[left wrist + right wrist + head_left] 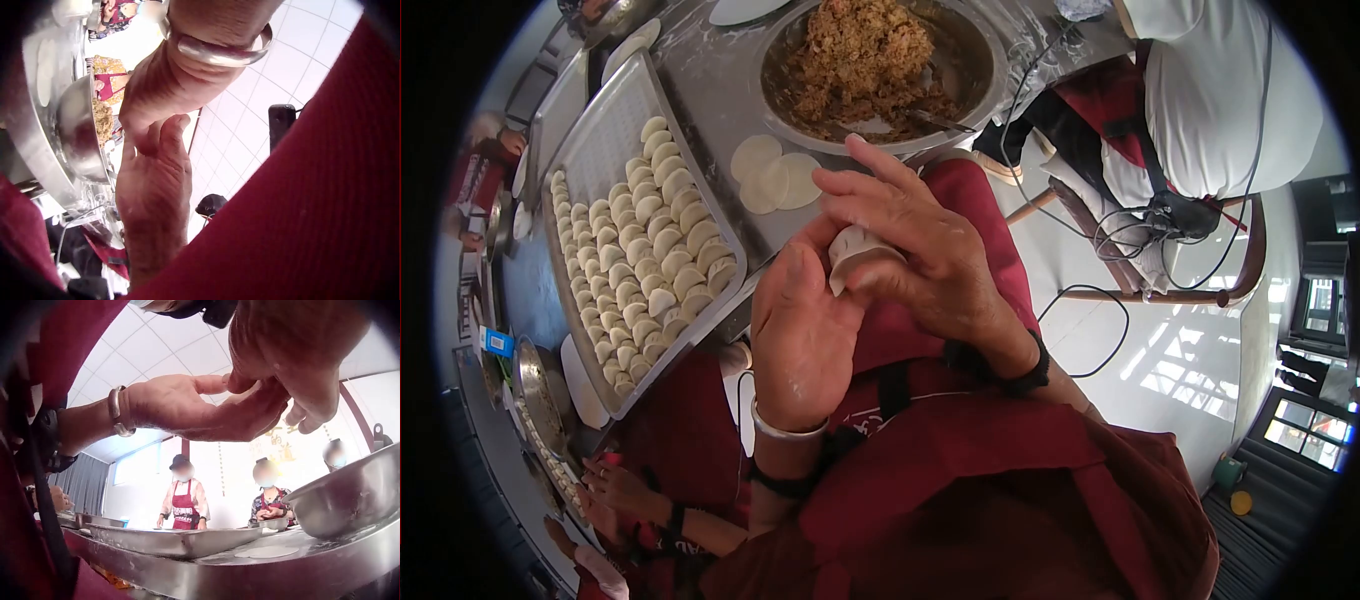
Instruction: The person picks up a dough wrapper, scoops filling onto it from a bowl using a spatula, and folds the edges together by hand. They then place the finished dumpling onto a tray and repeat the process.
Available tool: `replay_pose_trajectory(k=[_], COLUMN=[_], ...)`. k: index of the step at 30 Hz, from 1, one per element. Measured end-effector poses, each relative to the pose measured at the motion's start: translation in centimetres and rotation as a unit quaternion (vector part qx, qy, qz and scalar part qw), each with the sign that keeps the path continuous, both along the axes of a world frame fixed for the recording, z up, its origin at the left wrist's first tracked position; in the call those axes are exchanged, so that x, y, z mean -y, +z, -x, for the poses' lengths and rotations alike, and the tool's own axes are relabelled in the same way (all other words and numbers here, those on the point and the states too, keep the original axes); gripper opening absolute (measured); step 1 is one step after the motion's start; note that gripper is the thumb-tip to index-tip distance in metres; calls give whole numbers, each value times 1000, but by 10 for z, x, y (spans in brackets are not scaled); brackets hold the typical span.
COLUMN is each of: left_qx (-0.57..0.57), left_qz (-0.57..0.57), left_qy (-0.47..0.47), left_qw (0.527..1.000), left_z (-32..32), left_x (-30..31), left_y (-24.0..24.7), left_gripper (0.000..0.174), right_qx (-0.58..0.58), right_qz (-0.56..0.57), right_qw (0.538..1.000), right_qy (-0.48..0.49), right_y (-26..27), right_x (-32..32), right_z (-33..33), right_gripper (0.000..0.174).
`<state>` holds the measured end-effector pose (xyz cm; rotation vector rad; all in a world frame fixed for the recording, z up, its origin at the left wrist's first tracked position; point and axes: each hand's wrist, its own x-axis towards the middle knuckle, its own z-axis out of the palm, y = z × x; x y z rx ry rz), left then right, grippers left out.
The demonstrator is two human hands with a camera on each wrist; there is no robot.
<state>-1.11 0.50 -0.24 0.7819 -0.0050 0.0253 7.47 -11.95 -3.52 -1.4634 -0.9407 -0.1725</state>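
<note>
A white dumpling [862, 256] with a folded edge lies between the two hands in the head view. My left hand [800, 335], palm up and fingers extended, supports it from the left. The right hand [935, 255] pinches its edge with the thumb, the fingers arching over it. In the left wrist view the left hand [181, 81] overlaps the right hand [156, 194], and the dumpling is hidden. The right wrist view has the right hand [294, 356] above the left hand [194, 412], again hiding the dumpling.
Rows of dumplings fill much of a metal tray [735, 225] on the left. Flat round wrappers [762, 180] lie beside it. Behind the hands stands a metal bowl [990, 75] of filling [860, 50]. Other people sit or stand around the table, and a chair [1245, 270] is at right.
</note>
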Motion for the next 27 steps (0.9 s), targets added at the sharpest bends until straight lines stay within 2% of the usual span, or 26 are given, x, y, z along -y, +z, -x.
replay_pose_trajectory(k=[2, 5, 8, 11, 14, 17, 20, 25, 27], left_qx=[-11, -20, -16, -42, -30, -30, -60, -48, -15], left_qz=[14, 30, 54, 76, 92, 100, 113, 152, 171], left_qy=[20, 27, 4, 6, 20, 7, 2, 24, -2], left_qw=[1000, 999, 998, 996, 995, 994, 992, 987, 985], left_z=[0, -1, -5, -6, -7, -10, -10, -10, -11], left_x=[4, 6, 3, 4, 4, 3, 4, 6, 5], left_y=[1, -5, -9, -3, -13, -14, -6, -11, -23], left_gripper=[50, 47, 43, 42, 46, 49, 51, 47, 48], right_qx=[55, 101, 68, 37, 105, 98, 83, 126, 143], right_qz=[55, 71, 71, 43, 96, 100, 56, 101, 120], right_qw=[997, 992, 995, 997, 989, 988, 990, 982, 977], right_qy=[11, -1, -6, -57, -36, -57, -95, -102, -106], right_y=[-2, -4, -2, 1, -7, -7, -3, -7, -9], right_x=[5, 4, 4, 0, 5, 2, 1, 4, 5], right_z=[-6, -7, -6, -1, -7, -5, -2, -4, -8], right_gripper=[46, 48, 40, 40, 50, 51, 47, 49, 49])
